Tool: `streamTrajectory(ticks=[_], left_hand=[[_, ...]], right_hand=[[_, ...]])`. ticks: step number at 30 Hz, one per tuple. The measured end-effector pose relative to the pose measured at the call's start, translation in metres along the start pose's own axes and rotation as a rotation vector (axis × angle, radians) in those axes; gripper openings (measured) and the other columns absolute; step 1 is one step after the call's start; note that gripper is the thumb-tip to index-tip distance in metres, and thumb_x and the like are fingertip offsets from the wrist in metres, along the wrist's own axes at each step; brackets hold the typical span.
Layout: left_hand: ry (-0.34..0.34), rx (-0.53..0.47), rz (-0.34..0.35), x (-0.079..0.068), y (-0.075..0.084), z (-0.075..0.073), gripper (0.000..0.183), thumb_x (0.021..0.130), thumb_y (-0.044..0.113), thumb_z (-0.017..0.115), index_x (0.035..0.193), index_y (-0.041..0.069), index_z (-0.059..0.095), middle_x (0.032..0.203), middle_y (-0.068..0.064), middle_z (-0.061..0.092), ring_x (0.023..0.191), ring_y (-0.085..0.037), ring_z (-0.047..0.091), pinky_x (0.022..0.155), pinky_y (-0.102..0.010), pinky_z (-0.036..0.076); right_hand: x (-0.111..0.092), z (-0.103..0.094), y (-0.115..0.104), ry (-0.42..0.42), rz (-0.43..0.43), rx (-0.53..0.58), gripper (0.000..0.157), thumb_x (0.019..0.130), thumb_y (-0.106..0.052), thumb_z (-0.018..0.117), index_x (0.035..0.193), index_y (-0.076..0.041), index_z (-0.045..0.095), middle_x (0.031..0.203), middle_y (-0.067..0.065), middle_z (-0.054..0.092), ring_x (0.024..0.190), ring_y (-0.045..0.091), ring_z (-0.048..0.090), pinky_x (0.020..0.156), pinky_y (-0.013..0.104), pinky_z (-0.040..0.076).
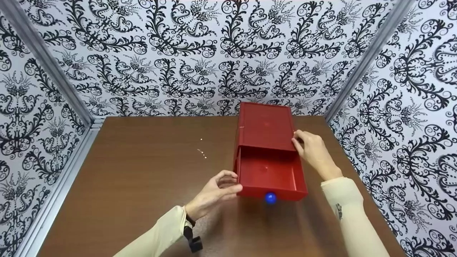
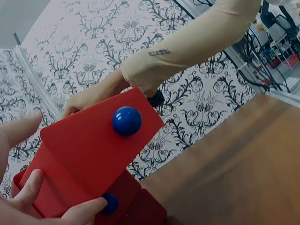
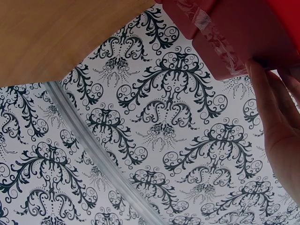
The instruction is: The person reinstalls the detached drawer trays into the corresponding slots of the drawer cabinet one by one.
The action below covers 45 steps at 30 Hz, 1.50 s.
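A red drawer cabinet (image 1: 266, 126) stands on the table right of centre. Its upper drawer (image 1: 271, 173) is pulled out toward me, and no contents show inside. A round blue knob (image 1: 270, 198) sits on the drawer's front; a lower blue knob (image 2: 110, 203) appears in the left wrist view. My left hand (image 1: 214, 192) is at the drawer's left front corner, thumb by the top edge and fingers along the side. One fingertip overlaps the lower knob in the left wrist view. My right hand (image 1: 316, 151) rests its fingertips against the cabinet's right side.
The brown wooden table (image 1: 153, 185) carries a few small bright specks left of the cabinet. Black-and-white patterned walls (image 1: 200, 53) enclose the back and sides, with metal posts (image 1: 367, 53) at the corners. Clear tape (image 3: 213, 35) runs along the cabinet.
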<state>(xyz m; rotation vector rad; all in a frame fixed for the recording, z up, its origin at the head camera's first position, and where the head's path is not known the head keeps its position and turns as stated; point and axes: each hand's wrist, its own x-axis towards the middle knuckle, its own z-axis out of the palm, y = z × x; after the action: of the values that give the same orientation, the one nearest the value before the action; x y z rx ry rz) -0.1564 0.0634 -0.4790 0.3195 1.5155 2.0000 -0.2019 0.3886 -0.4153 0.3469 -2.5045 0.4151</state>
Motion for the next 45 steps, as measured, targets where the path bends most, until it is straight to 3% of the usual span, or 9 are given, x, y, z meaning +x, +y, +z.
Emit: streamTrajectory(ticks=[4,8,13,20,25,36,38,42,45], left_hand=[[0.003,0.125,0.106,0.005,-0.002,-0.001,0.057,0.069,0.013,0.079,0.116,0.007,0.048,0.118,-0.015,0.053,0.101,-0.019,0.058,0.087,-0.03,0.051],[0.035,0.237,0.232,0.013,-0.006,-0.002,0.051,0.073,0.008,0.075,0.114,0.001,0.046,0.118,-0.024,0.053,0.101,-0.026,0.059,0.091,-0.034,0.051],[0.097,0.373,0.337,0.019,0.0,0.0,0.047,0.073,0.005,0.074,0.112,0.0,0.048,0.114,-0.021,0.055,0.103,-0.035,0.06,0.088,-0.043,0.053],[0.14,0.461,0.33,0.012,0.02,0.008,0.046,0.072,0.007,0.075,0.11,-0.002,0.049,0.114,-0.021,0.055,0.104,-0.035,0.059,0.076,-0.029,0.057],[0.152,0.481,0.391,0.01,0.024,0.011,0.046,0.072,0.007,0.075,0.108,-0.005,0.05,0.112,-0.021,0.057,0.103,-0.034,0.06,0.075,-0.024,0.057],[0.198,0.505,0.417,0.017,0.024,0.012,0.042,0.073,0.007,0.074,0.108,-0.003,0.052,0.111,-0.02,0.057,0.105,-0.036,0.057,0.078,-0.027,0.057],[0.214,0.524,0.424,0.02,0.025,0.012,0.042,0.073,0.007,0.074,0.108,-0.003,0.052,0.111,-0.021,0.057,0.105,-0.038,0.057,0.079,-0.035,0.057],[0.264,0.605,0.482,0.037,0.015,0.003,0.042,0.072,0.017,0.076,0.106,0.003,0.055,0.107,-0.016,0.06,0.101,-0.034,0.059,0.079,-0.036,0.056],[0.304,0.686,0.522,0.05,0.006,-0.006,0.042,0.072,0.025,0.077,0.105,0.008,0.057,0.105,-0.013,0.061,0.098,-0.027,0.06,0.079,-0.028,0.053]], right_hand=[[0.0,-0.001,0.001,0.0,0.007,0.002,0.004,0.083,-0.01,0.064,0.082,-0.008,0.061,0.076,0.009,0.066,0.07,0.022,0.063,0.065,0.035,0.054],[0.0,-0.001,0.001,-0.01,0.007,0.006,0.004,0.083,-0.011,0.064,0.082,-0.008,0.061,0.076,0.009,0.066,0.07,0.022,0.063,0.065,0.035,0.054],[0.0,-0.001,0.0,-0.02,0.012,0.004,0.004,0.084,-0.012,0.063,0.083,-0.009,0.061,0.076,0.009,0.066,0.07,0.024,0.063,0.065,0.036,0.054],[-0.001,-0.001,0.0,-0.013,0.009,-0.005,0.004,0.084,-0.011,0.063,0.084,-0.008,0.061,0.078,0.009,0.067,0.071,0.023,0.063,0.066,0.038,0.054],[-0.001,0.0,0.001,0.005,-0.009,-0.016,0.004,0.083,-0.01,0.064,0.084,-0.007,0.061,0.077,0.01,0.067,0.07,0.023,0.063,0.064,0.038,0.053],[0.0,-0.001,0.001,-0.008,0.0,-0.002,0.007,0.084,-0.012,0.064,0.084,-0.006,0.061,0.078,0.01,0.068,0.07,0.023,0.063,0.064,0.036,0.055],[0.001,-0.002,0.001,-0.001,-0.005,-0.003,0.006,0.084,-0.011,0.064,0.084,-0.006,0.061,0.078,0.01,0.068,0.069,0.023,0.063,0.063,0.035,0.055],[0.001,-0.001,0.0,0.001,-0.005,0.004,0.004,0.083,-0.01,0.064,0.084,-0.008,0.062,0.077,0.009,0.067,0.069,0.024,0.063,0.063,0.035,0.054],[0.0,0.0,0.0,0.001,-0.004,0.005,0.004,0.083,-0.01,0.064,0.083,-0.009,0.061,0.076,0.008,0.066,0.068,0.022,0.062,0.063,0.035,0.054]])
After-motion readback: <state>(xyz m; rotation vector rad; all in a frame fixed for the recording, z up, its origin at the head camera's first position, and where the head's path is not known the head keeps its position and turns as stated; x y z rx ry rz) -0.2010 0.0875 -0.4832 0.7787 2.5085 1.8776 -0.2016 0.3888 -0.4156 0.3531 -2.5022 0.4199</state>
